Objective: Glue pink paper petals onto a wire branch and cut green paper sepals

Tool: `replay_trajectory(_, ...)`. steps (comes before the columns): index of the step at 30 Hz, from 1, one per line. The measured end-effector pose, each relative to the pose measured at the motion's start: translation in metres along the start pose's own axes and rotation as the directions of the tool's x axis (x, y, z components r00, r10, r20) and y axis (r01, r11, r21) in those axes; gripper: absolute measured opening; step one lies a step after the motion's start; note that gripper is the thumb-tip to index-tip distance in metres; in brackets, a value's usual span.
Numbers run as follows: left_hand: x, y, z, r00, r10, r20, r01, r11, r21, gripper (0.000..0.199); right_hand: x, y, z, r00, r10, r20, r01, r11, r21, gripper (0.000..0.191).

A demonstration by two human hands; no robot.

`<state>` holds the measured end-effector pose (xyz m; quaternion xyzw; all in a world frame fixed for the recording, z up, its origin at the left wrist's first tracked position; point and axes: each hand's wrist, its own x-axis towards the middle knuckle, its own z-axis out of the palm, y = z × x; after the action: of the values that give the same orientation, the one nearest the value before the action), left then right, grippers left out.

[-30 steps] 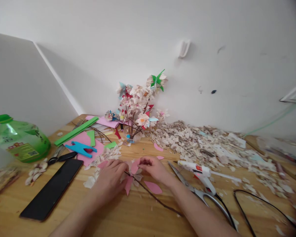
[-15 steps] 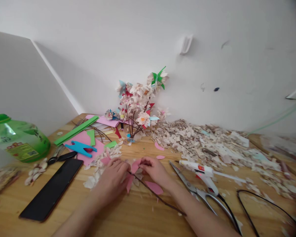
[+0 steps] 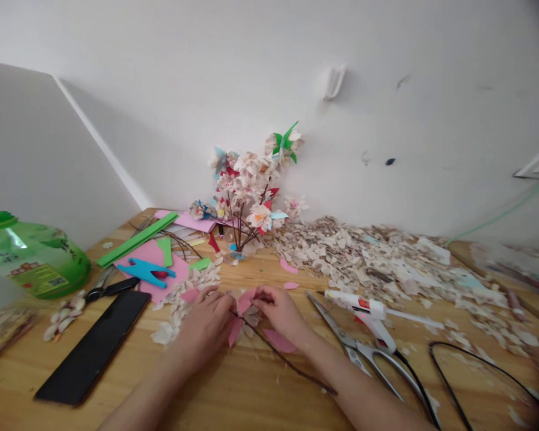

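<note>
Between my hands is a flower with pink paper petals point(image 3: 235, 331) and pale petals, fixed at the end of a thin brown twig point(image 3: 291, 364). The twig slants down to the right towards my right forearm. My left hand point(image 3: 210, 320) is closed around the flower's left side, near the twig's end; its fingertips are partly hidden. With thumb and fingers, my right hand point(image 3: 281, 308) pinches an upper pink petal point(image 3: 247, 298). Another pink paper petal point(image 3: 279, 341) lies under my right wrist.
White petal-like flakes point(image 3: 359, 251) are heaped at the back right. Scissors point(image 3: 348, 341) and a glue gun point(image 3: 368, 311) with a cord lie to the right. Flowers on twigs point(image 3: 251, 185) stand behind. Leftwards are a phone point(image 3: 94, 347), blue tool point(image 3: 146, 272) and green bottle point(image 3: 38, 257).
The view has shifted slightly. Both hands stay at the flower with nearly the same grip, and the other objects have not moved.
</note>
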<state>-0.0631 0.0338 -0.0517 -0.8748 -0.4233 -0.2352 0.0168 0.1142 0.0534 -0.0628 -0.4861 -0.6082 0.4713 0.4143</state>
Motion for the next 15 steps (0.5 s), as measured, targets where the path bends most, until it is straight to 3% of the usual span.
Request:
replay_trajectory(10,0.0,0.003,-0.001,1.0,0.0,0.009,0.0,1.0,0.025,0.019,-0.005,-0.004,0.003,0.999,-0.038,-0.013,0.036,0.995,-0.095,0.015)
replay_trajectory(15,-0.003,0.001,0.001,0.997,0.072,0.014,-0.072,0.997,0.013,0.017,-0.008,-0.009,0.004,0.997,-0.072,0.004,0.072,0.99,-0.121,0.019)
